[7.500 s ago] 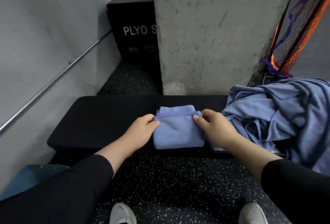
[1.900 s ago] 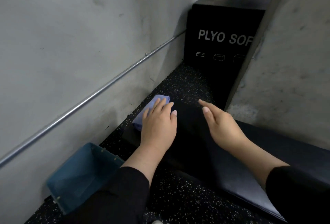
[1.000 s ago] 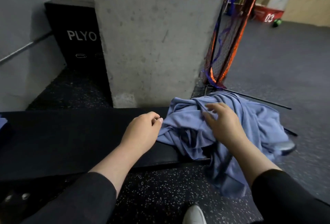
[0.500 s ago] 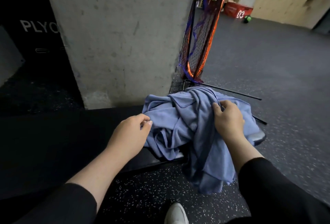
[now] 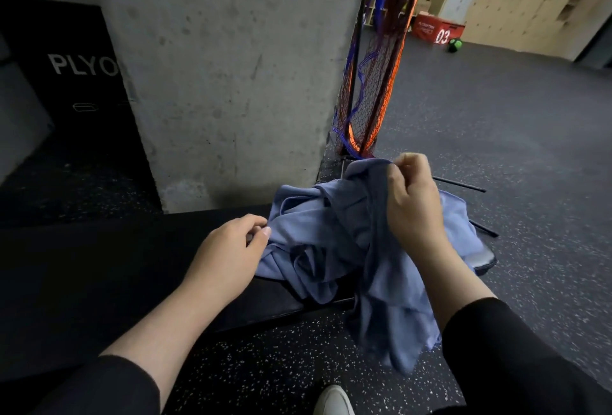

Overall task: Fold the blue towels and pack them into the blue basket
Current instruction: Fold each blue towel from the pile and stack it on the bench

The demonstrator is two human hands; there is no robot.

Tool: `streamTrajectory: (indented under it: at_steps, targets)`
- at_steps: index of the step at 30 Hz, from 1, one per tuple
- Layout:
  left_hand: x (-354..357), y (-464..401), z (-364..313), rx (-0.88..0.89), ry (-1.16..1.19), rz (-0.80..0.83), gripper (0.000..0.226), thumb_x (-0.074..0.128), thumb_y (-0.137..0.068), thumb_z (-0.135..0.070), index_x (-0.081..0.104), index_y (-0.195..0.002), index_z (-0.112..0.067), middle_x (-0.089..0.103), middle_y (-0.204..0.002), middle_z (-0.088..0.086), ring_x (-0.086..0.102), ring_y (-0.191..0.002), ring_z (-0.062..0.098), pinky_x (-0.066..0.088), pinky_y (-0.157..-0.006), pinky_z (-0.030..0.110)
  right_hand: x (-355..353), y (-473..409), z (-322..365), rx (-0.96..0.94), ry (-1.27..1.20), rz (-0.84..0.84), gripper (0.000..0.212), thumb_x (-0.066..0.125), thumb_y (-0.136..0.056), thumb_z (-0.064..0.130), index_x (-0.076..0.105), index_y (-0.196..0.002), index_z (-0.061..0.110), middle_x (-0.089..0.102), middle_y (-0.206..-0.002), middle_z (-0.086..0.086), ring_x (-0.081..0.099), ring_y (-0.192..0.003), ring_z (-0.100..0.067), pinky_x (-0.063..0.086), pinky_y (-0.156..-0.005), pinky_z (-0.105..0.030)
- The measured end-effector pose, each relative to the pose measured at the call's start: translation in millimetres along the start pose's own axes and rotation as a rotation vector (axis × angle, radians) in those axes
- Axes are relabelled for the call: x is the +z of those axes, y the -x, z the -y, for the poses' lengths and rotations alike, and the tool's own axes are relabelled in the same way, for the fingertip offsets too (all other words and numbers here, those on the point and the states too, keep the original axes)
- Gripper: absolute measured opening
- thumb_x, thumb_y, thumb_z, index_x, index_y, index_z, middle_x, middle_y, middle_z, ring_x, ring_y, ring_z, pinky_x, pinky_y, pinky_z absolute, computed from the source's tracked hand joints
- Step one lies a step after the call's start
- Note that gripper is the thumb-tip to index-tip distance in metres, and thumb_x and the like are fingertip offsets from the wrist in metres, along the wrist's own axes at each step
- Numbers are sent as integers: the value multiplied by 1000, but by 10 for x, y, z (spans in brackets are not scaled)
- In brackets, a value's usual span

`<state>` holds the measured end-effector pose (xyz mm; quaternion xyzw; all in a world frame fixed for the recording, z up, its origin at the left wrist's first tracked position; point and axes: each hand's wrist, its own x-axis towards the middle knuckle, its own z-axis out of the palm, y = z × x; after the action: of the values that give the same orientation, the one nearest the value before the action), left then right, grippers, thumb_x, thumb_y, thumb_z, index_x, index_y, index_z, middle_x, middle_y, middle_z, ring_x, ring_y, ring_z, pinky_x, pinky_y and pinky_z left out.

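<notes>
Blue towels are lying in a crumpled heap at the right end of the black padded tabletop, with part of the cloth spilling over the near edge and hanging toward the speckled floor. The right hand is sitting at about two o'clock from the heap's middle, its fingers curled and pinching a raised fold of the blue cloth, which is draping down from the grip. The left hand is resting at about nine o'clock from the heap, fingers loosely bent, its fingertips touching the edge of the cloth; whether it is actually gripping anything is not clear. The two hands are apart, with the pile between them. At twelve o'clock a grey concrete pillar is standing behind the tabletop, and an orange and blue net is leaning just to its right. A black box lettered PLYO is sitting at ten o'clock.
</notes>
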<state>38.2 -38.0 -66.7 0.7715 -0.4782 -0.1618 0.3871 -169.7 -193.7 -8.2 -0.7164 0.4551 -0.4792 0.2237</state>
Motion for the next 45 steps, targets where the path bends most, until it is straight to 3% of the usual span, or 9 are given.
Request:
streamTrajectory:
  at_steps: [6, 12, 16, 21, 25, 30, 34, 40, 45]
  targets:
    - [-179, 17, -7, 153, 152, -4, 55, 51, -102, -33, 32, -152, -44, 41, -148, -25, 42, -132, -5, 36, -109, 26, 459, 362, 517, -164, 48, 553, 7, 51, -101, 22, 51, -95, 24, 65, -80, 11, 59, -75, 1, 47, -73, -22]
    - [-417, 79, 79, 214, 264, 99, 45, 56, -101, -13, 48, -137, -39, 52, -138, -23, 42, -127, -18, 30, -106, 4, 814, 521, 831, -171, -6, 744, 8, 52, -100, 24, 55, -94, 27, 72, -87, 9, 65, -86, -8, 52, -84, -36]
    - [-623, 48, 219, 145, 237, -63, 13, 60, -99, -21, 71, -105, -24, 70, -107, -14, 61, -101, -4, 44, -88, 16, 972, 553, 965, -182, -49, 740, 9, 57, -97, 21, 60, -89, 25, 73, -83, 8, 66, -79, -5, 53, -78, -31]
    - [-897, 54, 383, 25, 286, -151, 23, 53, -103, -25, 66, -84, -22, 64, -72, -7, 53, -65, 8, 42, -64, 26, 1182, 591, 1158, -188, -72, 729, 4, 69, -90, 18, 66, -91, 21, 72, -81, 5, 66, -76, -9, 51, -72, -24]
    - [-1111, 60, 449, -39, 446, -374, 23, 51, -104, -22, 65, -89, -13, 70, -81, -3, 63, -77, 8, 50, -77, 25, 1283, 613, 1276, -231, 48, 778, 17, 70, -81, 14, 61, -85, 28, 66, -75, 12, 57, -67, 0, 43, -65, -17]
    - [-1534, 90, 645, -106, 378, -680, 26, 48, -105, -29, 62, -85, -19, 61, -74, -8, 51, -64, -3, 42, -62, 15, 1338, 630, 1406, -204, 190, 758, 14, 63, -84, 12, 64, -95, 20, 64, -79, 4, 59, -81, -19, 44, -68, -32]
    - [-1832, 115, 879, -237, 328, -863, 28, 47, -105, -32, 61, -85, -17, 64, -79, -2, 55, -70, 5, 46, -66, 25, 1424, 644, 1375, -182, 275, 686, 19, 55, -87, 11, 53, -69, 19, 50, -59, 1, 48, -62, -25, 36, -55, -33]
    - [-1838, 185, 1194, -362, 100, -510, 28, 54, -102, -30, 65, -80, -16, 63, -75, -2, 57, -71, 15, 45, -66, 31, 1479, 681, 1287, -64, 91, 736, 33, 59, -90, 13, 56, -61, 29, 54, -45, 18, 47, -47, -1, 33, -47, -17]
    - [-1648, 123, 959, -101, -25, -262, 40, 60, -98, -37, 57, -137, -28, 57, -131, -12, 54, -115, 4, 41, -104, 27, 1508, 743, 1311, 27, -180, 763, 14, 65, -92, 20, 74, -82, 24, 67, -66, 7, 54, -59, -3, 45, -58, -24]
